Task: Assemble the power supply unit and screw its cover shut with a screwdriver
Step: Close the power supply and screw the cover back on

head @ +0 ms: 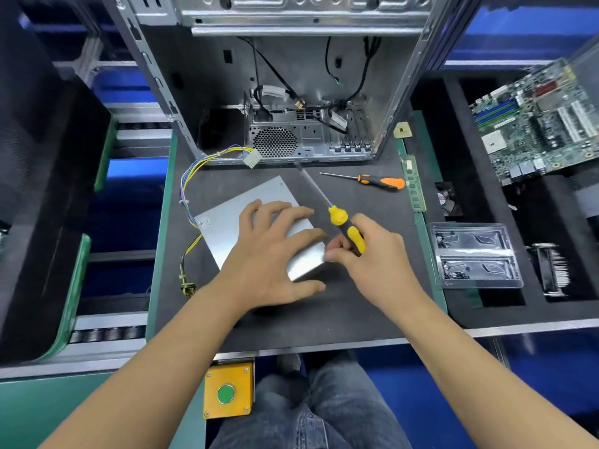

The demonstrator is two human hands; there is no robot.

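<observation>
The silver power supply unit (227,222) lies flat on the dark mat, its cover facing up, with a bundle of yellow and purple wires (191,179) running off its left side. My left hand (275,254) rests spread on top of the cover, pressing it down. My right hand (372,257) grips the yellow-and-black screwdriver (343,225) by its handle at the unit's near right corner. The shaft points up and away toward the computer case. My right fingertips touch the corner of the cover.
An open computer case (291,92) stands behind the unit. An orange screwdriver (379,182) and a RAM stick (413,183) lie to the right. A clear screw tray (475,254), a motherboard (534,118) and a heatsink (551,270) sit further right. A yellow button box (228,390) hangs below the bench.
</observation>
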